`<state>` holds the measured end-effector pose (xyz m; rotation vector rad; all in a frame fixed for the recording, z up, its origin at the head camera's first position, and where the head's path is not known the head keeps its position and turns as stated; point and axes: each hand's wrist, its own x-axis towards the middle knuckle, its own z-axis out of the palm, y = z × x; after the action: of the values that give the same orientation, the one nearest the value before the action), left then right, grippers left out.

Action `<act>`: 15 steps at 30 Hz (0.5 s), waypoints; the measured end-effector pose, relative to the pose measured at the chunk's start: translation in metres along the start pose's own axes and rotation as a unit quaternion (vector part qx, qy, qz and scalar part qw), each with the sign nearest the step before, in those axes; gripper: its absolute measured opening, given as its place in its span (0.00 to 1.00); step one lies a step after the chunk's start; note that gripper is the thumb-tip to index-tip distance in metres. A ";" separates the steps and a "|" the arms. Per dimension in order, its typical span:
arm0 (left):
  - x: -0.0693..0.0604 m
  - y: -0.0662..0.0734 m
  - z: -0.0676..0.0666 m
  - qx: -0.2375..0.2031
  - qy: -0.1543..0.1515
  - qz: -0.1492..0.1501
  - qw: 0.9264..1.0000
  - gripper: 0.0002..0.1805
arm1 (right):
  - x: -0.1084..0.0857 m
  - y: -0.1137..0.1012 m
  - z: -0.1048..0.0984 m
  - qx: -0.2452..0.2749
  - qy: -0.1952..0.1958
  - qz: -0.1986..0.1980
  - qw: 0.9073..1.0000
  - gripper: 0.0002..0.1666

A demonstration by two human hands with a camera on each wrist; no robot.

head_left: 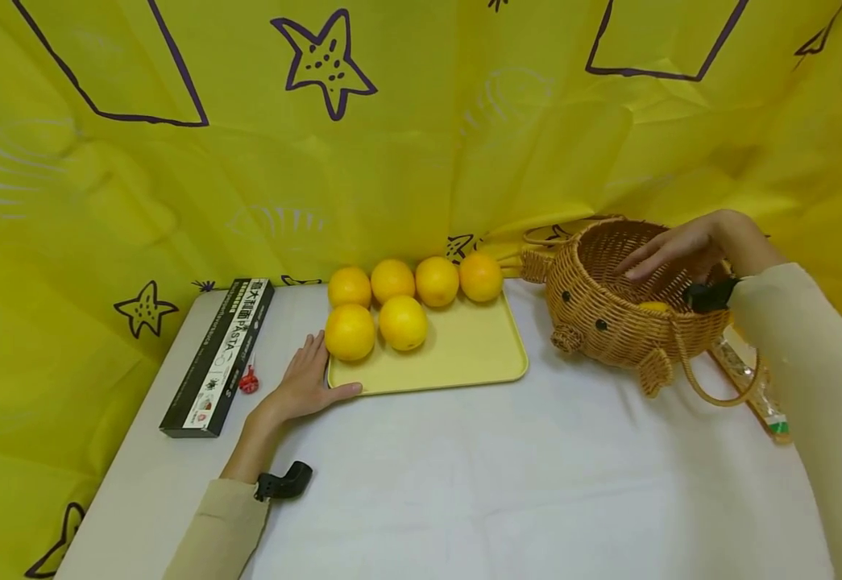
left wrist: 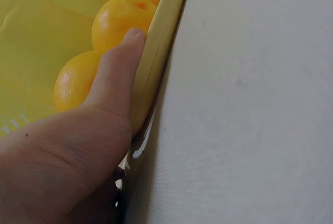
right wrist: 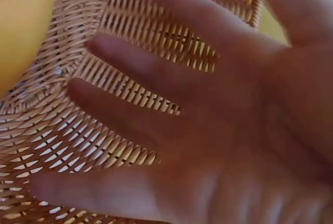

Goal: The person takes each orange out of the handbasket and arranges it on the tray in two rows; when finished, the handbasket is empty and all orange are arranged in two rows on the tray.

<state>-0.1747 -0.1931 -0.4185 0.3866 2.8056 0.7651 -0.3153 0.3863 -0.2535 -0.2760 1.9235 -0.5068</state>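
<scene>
My left hand [head_left: 306, 382] rests at the left front corner of a yellow tray [head_left: 464, 354], thumb along the front rim and fingers along the left side. Several oranges [head_left: 404, 323] sit on the tray in two rows toward its back and left. At the right, my right hand [head_left: 670, 246] reaches into a wicker basket [head_left: 609, 318] shaped like an animal's head. Its fingers are spread and hold nothing in the right wrist view. One orange [right wrist: 23, 26] lies inside the basket, apart from the fingers; only a sliver of it shows in the head view.
On the left lies a black and white pasta box [head_left: 217, 354], with a small red item [head_left: 249, 380] beside it. A long clear-wrapped packet [head_left: 754, 387] lies partly under the basket. Behind the table hangs a yellow patterned cloth [head_left: 406, 161]. The basket's handle loop [head_left: 718, 400] droops at its front right.
</scene>
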 end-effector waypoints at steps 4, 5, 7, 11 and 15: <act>-0.001 -0.001 -0.001 0.002 -0.005 -0.005 1.000 0.63 | 0.007 0.000 0.002 -0.007 -0.005 0.012 1.000 0.41; -0.001 -0.001 -0.001 0.002 -0.005 -0.004 1.000 0.63 | 0.008 -0.001 0.001 -0.013 -0.004 0.013 1.000 0.41; -0.001 -0.002 -0.002 0.003 -0.002 -0.005 1.000 0.62 | 0.011 -0.003 -0.001 -0.020 0.000 0.015 1.000 0.41; 0.000 -0.003 -0.003 0.003 0.005 -0.004 1.000 0.61 | 0.023 -0.003 -0.002 -0.013 -0.015 0.025 0.999 0.42; 0.001 -0.001 -0.001 0.005 -0.002 -0.003 1.000 0.62 | 0.036 0.002 0.000 0.014 -0.035 0.048 0.998 0.44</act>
<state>-0.1761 -0.1937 -0.4185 0.3807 2.8056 0.7494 -0.3292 0.3733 -0.2840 -0.1809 1.8505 -0.4545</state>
